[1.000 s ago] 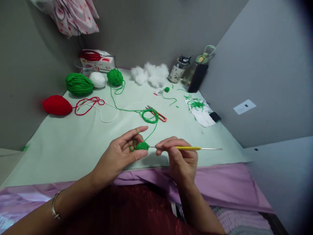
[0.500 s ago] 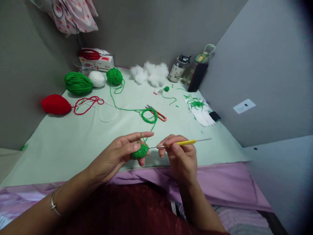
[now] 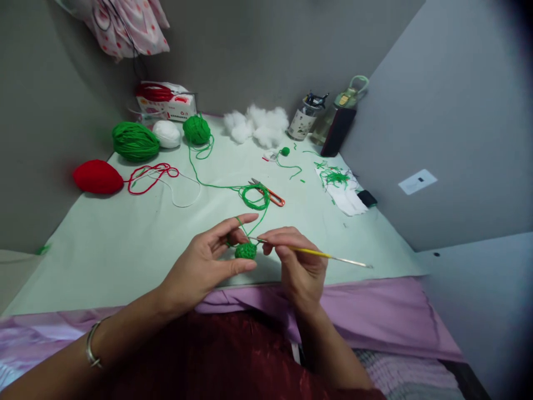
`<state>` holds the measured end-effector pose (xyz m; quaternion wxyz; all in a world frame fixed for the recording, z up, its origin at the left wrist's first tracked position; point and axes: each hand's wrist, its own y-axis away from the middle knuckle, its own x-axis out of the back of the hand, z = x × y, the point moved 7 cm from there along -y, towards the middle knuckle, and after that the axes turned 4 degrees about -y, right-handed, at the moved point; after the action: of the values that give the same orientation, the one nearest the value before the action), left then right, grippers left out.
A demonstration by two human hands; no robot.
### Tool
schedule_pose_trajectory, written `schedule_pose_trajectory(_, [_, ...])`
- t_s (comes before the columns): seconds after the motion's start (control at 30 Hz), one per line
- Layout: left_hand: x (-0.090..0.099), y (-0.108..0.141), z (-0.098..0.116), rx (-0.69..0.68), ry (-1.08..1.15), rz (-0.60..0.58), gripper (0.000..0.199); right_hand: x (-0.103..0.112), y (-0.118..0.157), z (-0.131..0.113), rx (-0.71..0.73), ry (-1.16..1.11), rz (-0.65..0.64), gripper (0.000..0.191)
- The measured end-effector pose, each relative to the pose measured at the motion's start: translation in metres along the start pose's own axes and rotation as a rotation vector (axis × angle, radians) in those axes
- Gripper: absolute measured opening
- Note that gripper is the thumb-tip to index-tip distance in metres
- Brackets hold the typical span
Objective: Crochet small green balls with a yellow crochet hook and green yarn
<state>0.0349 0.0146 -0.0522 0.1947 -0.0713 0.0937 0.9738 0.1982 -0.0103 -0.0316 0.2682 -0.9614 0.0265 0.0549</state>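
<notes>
A small green crocheted piece (image 3: 245,251) sits between the thumb and fingers of my left hand (image 3: 212,256). Green yarn (image 3: 263,219) runs over my raised left index finger and back to a loose coil (image 3: 255,196) on the table. My right hand (image 3: 297,261) grips a double-ended crochet hook (image 3: 310,251) by its yellow handle. The hook's left tip is at the yarn just above the piece; its other end points right and slightly down. Orange thread snips (image 3: 275,198) lie partly under the coil.
Green yarn balls (image 3: 135,141), a white ball (image 3: 167,134) and a red one (image 3: 98,177) lie at left. White stuffing (image 3: 266,125), a pen cup (image 3: 301,122), a bottle (image 3: 346,100) and a phone (image 3: 338,132) stand behind. Yarn scraps (image 3: 335,178) lie on white paper (image 3: 348,201) at right.
The left thumb has swung down below the crocheted piece, which has turned and moved slightly up. The hook has moved left to the yarn, its right end tilting down.
</notes>
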Motion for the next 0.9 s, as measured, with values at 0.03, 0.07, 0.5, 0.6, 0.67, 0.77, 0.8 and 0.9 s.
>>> schedule_pose_trajectory(0.03, [0.001, 0.000, 0.002, -0.017, -0.017, 0.009, 0.068, 0.000, -0.001, 0.002, -0.026, -0.058, 0.004, 0.017])
schedule_pose_trajectory(0.07, [0.002, 0.000, 0.004, -0.039, -0.040, 0.019, 0.068, 0.000, -0.001, 0.004, -0.049, -0.107, 0.003, 0.017])
schedule_pose_trajectory(0.5, [0.001, -0.002, 0.008, -0.180, -0.184, 0.051, 0.097, -0.006, 0.000, 0.002, -0.057, -0.057, -0.116, 0.018])
schedule_pose_trajectory(0.6, [0.002, -0.004, 0.005, -0.129, -0.176, -0.007, 0.099, -0.004, -0.002, 0.003, -0.069, -0.115, -0.067, 0.019])
schedule_pose_trajectory(0.67, [0.002, -0.004, 0.003, -0.077, -0.138, -0.068, 0.087, -0.003, -0.004, 0.005, -0.074, -0.164, -0.039, 0.018])
schedule_pose_trajectory(0.77, [0.001, -0.002, 0.005, -0.038, -0.054, -0.152, 0.065, -0.002, -0.005, 0.006, -0.067, -0.179, -0.031, 0.016])
schedule_pose_trajectory(0.8, [0.000, -0.001, 0.005, -0.032, -0.025, -0.170, 0.062, -0.002, -0.005, 0.006, -0.069, -0.171, -0.033, 0.016])
schedule_pose_trajectory(0.9, [-0.002, -0.001, 0.006, -0.024, 0.057, -0.187, 0.068, -0.002, -0.003, 0.006, -0.066, -0.139, -0.038, 0.016])
